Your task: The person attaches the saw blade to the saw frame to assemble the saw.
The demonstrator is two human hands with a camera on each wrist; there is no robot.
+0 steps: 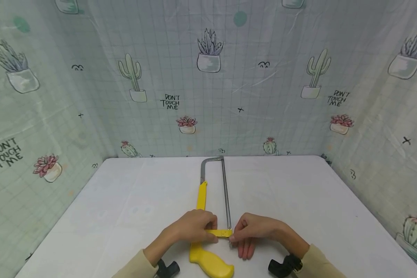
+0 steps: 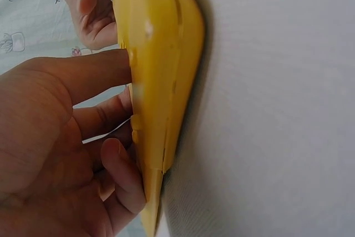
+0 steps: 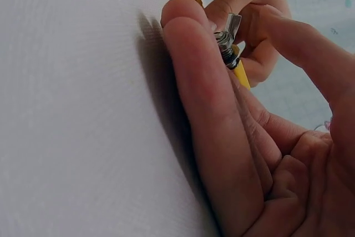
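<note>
A hacksaw [image 1: 202,197] with a yellow handle [image 1: 213,264] and a grey metal front bow lies on the white table, its blade [image 1: 226,193] on the right side. My left hand [image 1: 194,227] holds the yellow frame at the short crosspiece [image 1: 222,233], thumb on the near side. At the crosspiece's right end, my right hand [image 1: 255,227] has thumb and forefinger at a small metal wing nut [image 3: 226,41] on a threaded bolt. Its other fingers [image 3: 208,104] extend low along the table. The left wrist view shows the yellow frame [image 2: 155,81] close up against the left fingertips.
The white table [image 1: 153,185] spreads around the saw. A cloth curtain [image 1: 229,88] printed with cacti hangs behind it and along both sides. Black wrist cameras [image 1: 285,266] sit at both sleeve cuffs, near the tabletop.
</note>
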